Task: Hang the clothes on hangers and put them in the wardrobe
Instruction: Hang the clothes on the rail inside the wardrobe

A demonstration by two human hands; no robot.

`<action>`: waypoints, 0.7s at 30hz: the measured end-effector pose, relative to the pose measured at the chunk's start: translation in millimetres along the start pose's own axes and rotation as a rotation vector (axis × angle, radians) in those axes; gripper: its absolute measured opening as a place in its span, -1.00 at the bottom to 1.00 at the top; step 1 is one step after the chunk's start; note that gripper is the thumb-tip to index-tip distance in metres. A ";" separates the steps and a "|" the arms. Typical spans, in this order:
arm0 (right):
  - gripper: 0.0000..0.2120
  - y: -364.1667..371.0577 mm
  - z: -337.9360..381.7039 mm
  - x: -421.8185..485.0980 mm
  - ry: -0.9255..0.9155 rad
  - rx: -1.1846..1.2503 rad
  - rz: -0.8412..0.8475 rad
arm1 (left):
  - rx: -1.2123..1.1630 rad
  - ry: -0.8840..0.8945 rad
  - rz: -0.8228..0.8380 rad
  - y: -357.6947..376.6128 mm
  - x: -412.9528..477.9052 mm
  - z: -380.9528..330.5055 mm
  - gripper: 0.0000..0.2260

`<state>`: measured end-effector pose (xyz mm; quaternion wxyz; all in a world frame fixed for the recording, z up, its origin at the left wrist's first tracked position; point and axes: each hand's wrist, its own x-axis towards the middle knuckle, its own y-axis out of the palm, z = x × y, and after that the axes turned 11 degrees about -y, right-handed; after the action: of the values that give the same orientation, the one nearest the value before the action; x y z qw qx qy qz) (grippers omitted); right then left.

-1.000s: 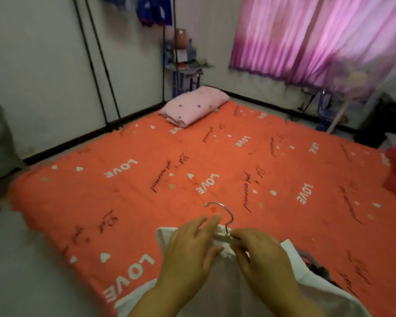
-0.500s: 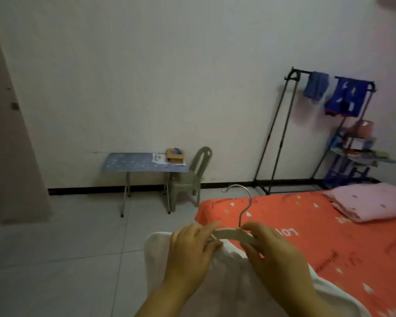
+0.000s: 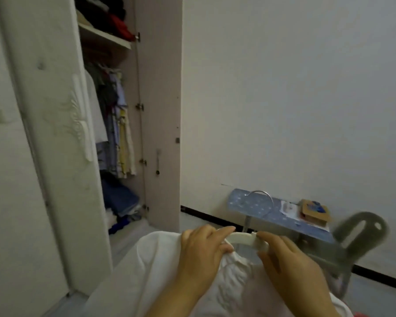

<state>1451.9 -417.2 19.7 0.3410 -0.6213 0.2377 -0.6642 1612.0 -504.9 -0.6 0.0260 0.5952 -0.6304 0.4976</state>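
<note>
Just before the open wardrobe (image 3: 160, 110), a white garment (image 3: 160, 266) sits on a pale hanger (image 3: 242, 239), hook upright. 2 hands hold it: the left hand (image 3: 204, 250) pinches collar and hanger, and the right hand (image 3: 288, 264) seemingly pinches the hanger's other end. Beyond stand a blue table (image 3: 272, 216) and a grey chair (image 3: 361, 234).

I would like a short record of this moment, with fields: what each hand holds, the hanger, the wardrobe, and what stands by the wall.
left hand: grips the white garment against the hanger
right hand: pinches the hanger
hanger: white, metal hook up, inside the garment's neck
wardrobe: open, hanging clothes inside
by the wall: blue table, grey chair
</note>
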 end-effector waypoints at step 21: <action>-0.48 297.8 -15.3 433.1 -0.641 0.144 -0.185 | 0.284 -0.315 -0.192 7.9 341.2 323.3 -0.66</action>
<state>1485.7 -937.8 84.9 0.3798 -0.7918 0.0137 -0.4782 1687.8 -966.6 45.2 -0.1095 0.7205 -0.4908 0.4776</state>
